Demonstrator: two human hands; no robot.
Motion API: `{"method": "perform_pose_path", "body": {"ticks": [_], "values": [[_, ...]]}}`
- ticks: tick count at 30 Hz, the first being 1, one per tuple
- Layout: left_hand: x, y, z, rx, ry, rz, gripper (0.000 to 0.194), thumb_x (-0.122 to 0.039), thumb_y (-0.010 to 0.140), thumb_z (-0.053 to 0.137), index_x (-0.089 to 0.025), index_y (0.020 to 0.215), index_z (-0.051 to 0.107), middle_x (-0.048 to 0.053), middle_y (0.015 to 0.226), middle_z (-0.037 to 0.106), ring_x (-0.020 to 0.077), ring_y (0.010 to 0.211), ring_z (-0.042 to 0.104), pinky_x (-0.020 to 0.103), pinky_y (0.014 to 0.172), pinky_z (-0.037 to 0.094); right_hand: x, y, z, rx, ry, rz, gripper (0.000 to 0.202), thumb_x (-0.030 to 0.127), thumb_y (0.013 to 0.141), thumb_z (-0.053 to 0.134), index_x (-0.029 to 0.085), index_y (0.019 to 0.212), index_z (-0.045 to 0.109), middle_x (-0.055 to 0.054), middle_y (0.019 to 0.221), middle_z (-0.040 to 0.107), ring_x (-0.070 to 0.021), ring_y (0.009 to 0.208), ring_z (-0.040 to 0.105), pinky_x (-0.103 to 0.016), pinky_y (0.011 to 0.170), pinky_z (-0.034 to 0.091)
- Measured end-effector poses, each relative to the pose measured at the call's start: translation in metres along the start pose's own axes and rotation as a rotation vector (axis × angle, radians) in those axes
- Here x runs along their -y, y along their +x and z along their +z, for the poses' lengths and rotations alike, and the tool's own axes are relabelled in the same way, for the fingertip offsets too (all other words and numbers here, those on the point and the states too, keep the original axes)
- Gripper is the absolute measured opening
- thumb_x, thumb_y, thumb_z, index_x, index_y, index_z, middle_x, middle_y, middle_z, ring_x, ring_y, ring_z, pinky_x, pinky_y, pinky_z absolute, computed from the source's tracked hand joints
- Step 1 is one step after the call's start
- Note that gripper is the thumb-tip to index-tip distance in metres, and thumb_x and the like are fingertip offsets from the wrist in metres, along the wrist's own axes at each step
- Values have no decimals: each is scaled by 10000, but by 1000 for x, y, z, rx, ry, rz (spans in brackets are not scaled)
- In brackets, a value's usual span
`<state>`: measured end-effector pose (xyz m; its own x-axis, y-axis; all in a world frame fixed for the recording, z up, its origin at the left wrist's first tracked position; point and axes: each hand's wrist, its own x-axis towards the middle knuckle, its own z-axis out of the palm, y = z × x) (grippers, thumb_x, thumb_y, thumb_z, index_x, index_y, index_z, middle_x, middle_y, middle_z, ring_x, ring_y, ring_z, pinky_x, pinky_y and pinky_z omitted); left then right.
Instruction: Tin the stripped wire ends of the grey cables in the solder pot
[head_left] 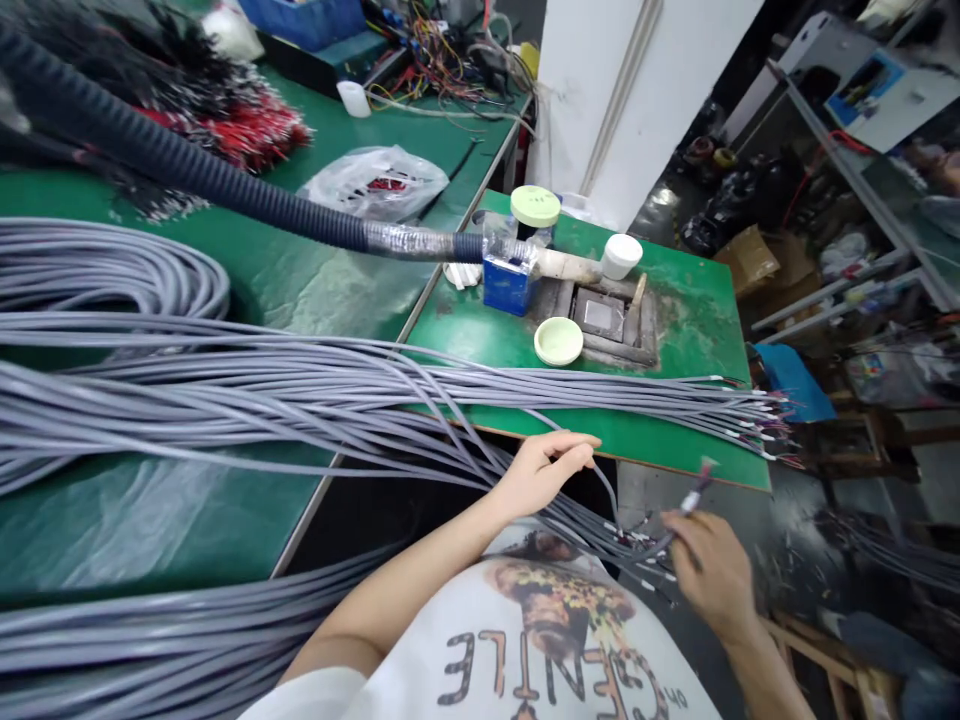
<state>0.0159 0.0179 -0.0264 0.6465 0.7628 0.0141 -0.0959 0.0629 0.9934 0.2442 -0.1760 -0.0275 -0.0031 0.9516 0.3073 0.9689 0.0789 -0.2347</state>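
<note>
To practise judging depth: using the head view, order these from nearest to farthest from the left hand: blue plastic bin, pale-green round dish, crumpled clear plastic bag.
From the left hand:
1. Pale-green round dish, ahead.
2. Clear plastic bag, ahead-left.
3. Blue plastic bin, farther back, left.

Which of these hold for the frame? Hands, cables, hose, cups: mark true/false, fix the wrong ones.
1. The right hand holds a cable end. True.
2. The left hand is inside the white cup. False: the left hand is near the gray cables, apart from the white cup.
3. The gray cables lie across part of the green board. True.
4. The ribbed hose is bright red. False: the ribbed hose is dark.
5. The shallow dish is nearer the person than the white cup. True.
</note>
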Motion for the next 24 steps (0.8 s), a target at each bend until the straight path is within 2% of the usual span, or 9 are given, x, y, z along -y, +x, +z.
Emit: {"method": "perform_pose_path", "body": {"ticks": [3,5,9,11,13,16,19,21,24], "values": [[3,13,-6,-83,439,273,254,-334,896,559,-169,1041,688,77,906,706,182,838,585,330,785,444,-28,-47,-10,181,-147,513,352,270,854,489,206,1186,586,-44,819,737,-225,692,689,-336,619,516],[7,27,-6,-97,721,406,207,-287,905,545,-191,1033,676,73,958,694,203,901,559,359,799,409,-24,-55,-5,257,-29,684,417,332,868,480,202,1261,535,-34,838,741,-215,688,696,-320,616,521],[17,58,3,-105,1141,467,142,-240,892,552,-200,985,651,77,976,643,245,947,510,392,778,355,19,-21,22,366,502,686,351,392,877,501,195,1144,615,-60,912,737,-189,792,688,-288,716,526],[20,68,7,-100,1228,482,115,-238,899,538,-200,932,641,73,935,624,245,917,499,390,759,341,39,7,38,434,762,666,305,384,869,533,187,1070,651,-66,888,734,-168,724,672,-273,670,518],[21,72,8,-94,1246,509,121,-244,911,520,-197,881,628,68,905,614,239,890,493,383,749,334,50,34,51,427,1005,688,292,383,861,554,174,1036,660,-69,853,730,-140,635,651,-239,561,487],[18,70,6,-92,1217,523,119,-247,917,515,-182,874,605,71,925,614,229,890,496,374,756,340,50,65,63,262,1338,762,333,413,850,581,158,1054,648,-84,848,720,-120,577,626,-185,417,387],[16,68,4,-67,1250,517,92,-255,891,563,-184,935,602,81,988,616,243,923,499,381,762,343,41,85,64,81,1568,824,336,408,830,626,152,1048,644,-94,868,720,-117,580,628,-172,397,380],[17,70,5,-55,1295,527,94,-243,876,583,-192,951,607,88,993,617,255,925,501,390,756,341,36,94,62,34,1650,838,321,388,817,652,151,1032,651,-94,873,724,-119,584,632,-178,404,402],[18,75,6,-67,1282,544,69,-221,890,554,-182,919,603,95,944,623,249,882,511,388,742,348,30,102,58,41,1719,856,316,365,806,666,147,1035,651,-98,900,727,-122,582,630,-187,406,416]]}}
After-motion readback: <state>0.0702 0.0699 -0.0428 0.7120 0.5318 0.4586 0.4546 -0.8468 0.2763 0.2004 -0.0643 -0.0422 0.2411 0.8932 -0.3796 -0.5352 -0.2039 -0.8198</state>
